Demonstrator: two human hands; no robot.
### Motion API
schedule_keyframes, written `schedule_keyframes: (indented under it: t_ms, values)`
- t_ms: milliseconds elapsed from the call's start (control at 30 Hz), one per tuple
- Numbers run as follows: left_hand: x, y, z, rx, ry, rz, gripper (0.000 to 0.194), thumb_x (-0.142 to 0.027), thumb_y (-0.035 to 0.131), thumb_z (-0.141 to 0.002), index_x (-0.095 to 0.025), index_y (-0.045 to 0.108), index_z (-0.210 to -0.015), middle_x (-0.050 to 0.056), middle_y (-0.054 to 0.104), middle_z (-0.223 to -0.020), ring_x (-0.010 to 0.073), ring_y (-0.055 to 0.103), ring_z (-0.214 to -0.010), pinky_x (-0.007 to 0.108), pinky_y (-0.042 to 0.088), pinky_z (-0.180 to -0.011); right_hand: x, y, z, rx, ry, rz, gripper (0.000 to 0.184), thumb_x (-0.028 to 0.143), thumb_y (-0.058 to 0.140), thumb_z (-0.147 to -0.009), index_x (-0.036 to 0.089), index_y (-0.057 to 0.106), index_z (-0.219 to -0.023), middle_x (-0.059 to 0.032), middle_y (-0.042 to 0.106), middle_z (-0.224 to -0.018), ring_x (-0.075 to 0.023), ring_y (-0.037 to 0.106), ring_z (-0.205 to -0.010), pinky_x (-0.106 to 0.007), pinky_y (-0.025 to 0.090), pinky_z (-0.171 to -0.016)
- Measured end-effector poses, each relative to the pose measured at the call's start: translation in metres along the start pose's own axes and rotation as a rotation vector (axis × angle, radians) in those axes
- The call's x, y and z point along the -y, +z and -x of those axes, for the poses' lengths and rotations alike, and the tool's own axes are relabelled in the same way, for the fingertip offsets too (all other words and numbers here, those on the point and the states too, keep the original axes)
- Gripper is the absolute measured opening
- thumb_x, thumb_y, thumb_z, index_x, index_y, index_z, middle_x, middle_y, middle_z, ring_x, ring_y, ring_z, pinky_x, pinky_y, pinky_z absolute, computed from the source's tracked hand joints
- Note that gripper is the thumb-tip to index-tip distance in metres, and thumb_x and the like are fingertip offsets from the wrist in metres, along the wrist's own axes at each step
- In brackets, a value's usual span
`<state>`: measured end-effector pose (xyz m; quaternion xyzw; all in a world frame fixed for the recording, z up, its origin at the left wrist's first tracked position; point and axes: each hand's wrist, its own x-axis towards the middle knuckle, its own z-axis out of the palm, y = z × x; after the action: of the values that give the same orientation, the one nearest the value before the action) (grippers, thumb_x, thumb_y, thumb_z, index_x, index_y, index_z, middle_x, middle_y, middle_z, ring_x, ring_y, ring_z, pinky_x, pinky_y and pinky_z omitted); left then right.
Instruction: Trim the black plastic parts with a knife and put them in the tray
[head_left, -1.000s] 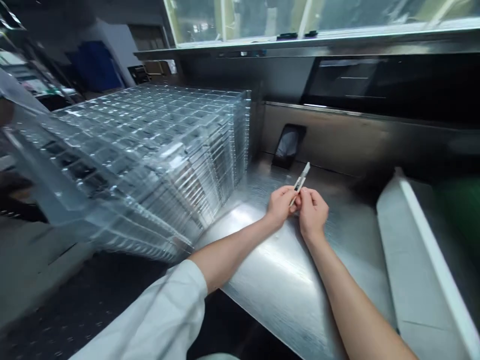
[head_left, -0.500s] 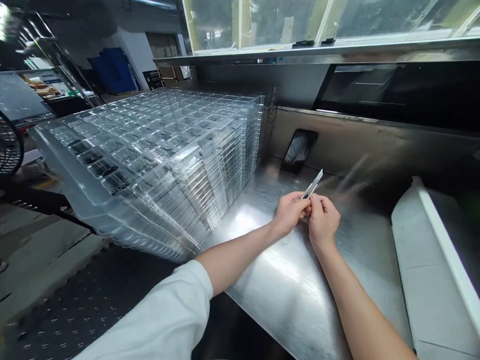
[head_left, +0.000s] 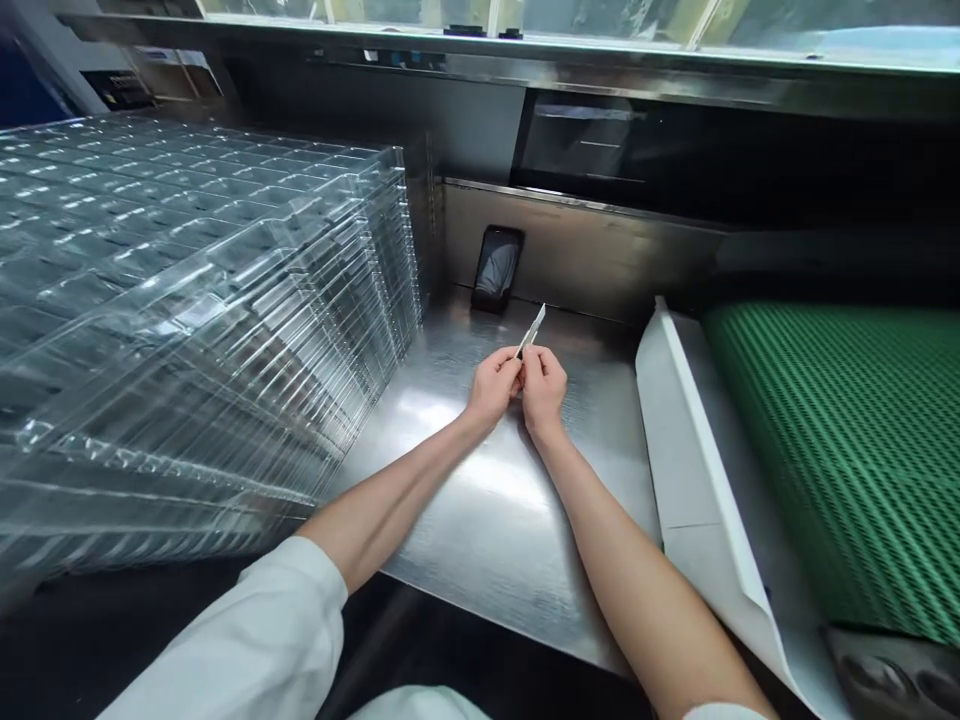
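Observation:
A slim utility knife (head_left: 533, 328) points up and away from me, its pale blade out at the far end. My left hand (head_left: 493, 387) is closed around its lower part, fingers curled. Pressed up against it, my right hand (head_left: 544, 387) pinches at the same knife from the other side. The fingers cover most of the handle. Both hands are over a shiny metal worktop (head_left: 480, 510). Just beyond them a black phone (head_left: 497, 268) leans against the metal back wall.
Transparent compartment trays (head_left: 142, 230) form a tall stack on the left. To the right stands a white upright guard (head_left: 686, 450), with a green conveyor belt (head_left: 832, 430) past it. A metal-edged shelf (head_left: 585, 60) runs across the back above the worktop.
My view has swung right, bringing the green belt into sight and pushing the tray stack leftward. Both hands stay together on the knife.

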<state>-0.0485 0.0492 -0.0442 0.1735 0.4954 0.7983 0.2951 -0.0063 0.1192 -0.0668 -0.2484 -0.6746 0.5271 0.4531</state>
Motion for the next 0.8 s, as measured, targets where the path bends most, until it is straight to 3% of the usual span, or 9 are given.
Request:
schedule_keyframes:
  t_ms: [233, 400, 500, 667, 800]
  values:
    - [0.0073, -0.0022, -0.0032, 0.036, 0.034, 0.034, 0.027, -0.031, 0.081, -0.072, -0.013, 0.071, -0.088, -0.008, 0.043, -0.053, 0.0052, 0.030, -0.047, 0.021, 0.021, -0.046, 0.0018, -0.0025, 0.0007, 0.007, -0.026, 0.029, 0.039, 0.058, 0.057, -0.093, 0.020, 0.067, -0.090, -0.0016, 0.067, -0.082, -0.0191, 0.059, -0.074, -0.029, 0.046, -0.069]
    - [0.0024, -0.0036, 0.0002, 0.059, 0.027, 0.000, 0.011, -0.025, 0.067, -0.077, -0.015, 0.070, -0.079, -0.005, 0.044, -0.052, 0.0067, 0.034, -0.046, 0.023, 0.023, -0.046, 0.0020, -0.0036, 0.0020, 0.009, -0.031, 0.011, 0.036, 0.055, 0.054, -0.095, 0.021, 0.067, -0.095, -0.0007, 0.066, -0.083, -0.0189, 0.059, -0.075, -0.029, 0.047, -0.071]
    - [-0.0001, -0.0041, 0.0013, 0.078, 0.024, 0.026, 0.012, -0.023, 0.059, -0.078, -0.015, 0.068, -0.076, -0.003, 0.047, -0.053, 0.0074, 0.036, -0.044, 0.023, 0.024, -0.046, 0.0008, -0.0033, 0.0022, 0.035, 0.007, -0.024, 0.040, 0.058, 0.051, -0.096, 0.021, 0.066, -0.094, 0.0011, 0.062, -0.074, -0.0186, 0.058, -0.069, -0.029, 0.047, -0.067]
    - [0.0020, -0.0028, 0.0006, 0.104, 0.027, 0.022, 0.017, -0.023, 0.062, -0.076, -0.014, 0.071, -0.088, -0.004, 0.049, -0.057, 0.0068, 0.036, -0.045, 0.023, 0.024, -0.047, -0.0027, -0.0036, 0.0008, 0.031, -0.001, -0.026, 0.044, 0.059, 0.050, -0.096, 0.020, 0.070, -0.100, 0.0012, 0.061, -0.073, -0.0179, 0.055, -0.064, -0.029, 0.046, -0.064]
    - [0.0046, -0.0015, 0.0009, 0.118, 0.044, 0.023, 0.024, -0.023, 0.064, -0.075, -0.013, 0.072, -0.095, -0.005, 0.050, -0.057, 0.0065, 0.036, -0.045, 0.023, 0.023, -0.046, -0.0039, -0.0047, -0.0002, 0.020, -0.019, -0.009, 0.047, 0.060, 0.048, -0.097, 0.019, 0.071, -0.103, -0.0015, 0.065, -0.081, -0.0193, 0.059, -0.073, -0.029, 0.047, -0.069]
